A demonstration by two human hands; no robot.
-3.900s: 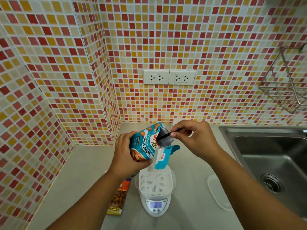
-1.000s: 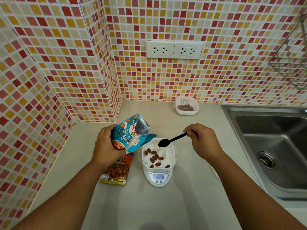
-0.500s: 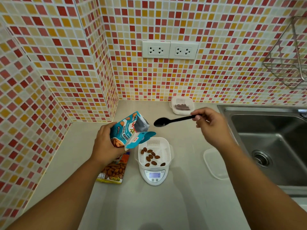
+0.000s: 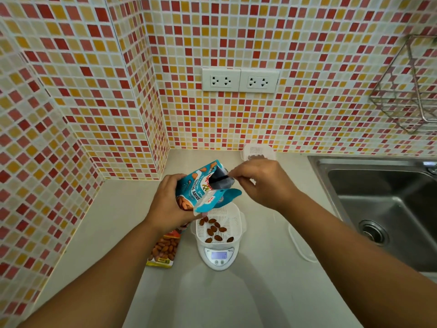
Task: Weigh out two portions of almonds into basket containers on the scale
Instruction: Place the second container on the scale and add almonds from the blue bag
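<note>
A few almonds [image 4: 214, 229] are lying in the white basket [image 4: 218, 223] sitting on the scale [image 4: 218, 255]; its display is too blurred to read. Above it, the left hand [image 4: 169, 204] is gripping the open almond bag [image 4: 201, 188], fingers wrapped round it, while the right hand [image 4: 262, 183] is pinching a black spoon [image 4: 220, 179] dipping into the bag's mouth. A second basket [image 4: 258, 151], near the wall, seems to be holding the first portion; this one appears to be only partly filled.

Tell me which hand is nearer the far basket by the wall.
Right. The right hand sits just in front of the far basket; the left hand, gripping the almond bag, is farther off to its left.
</note>
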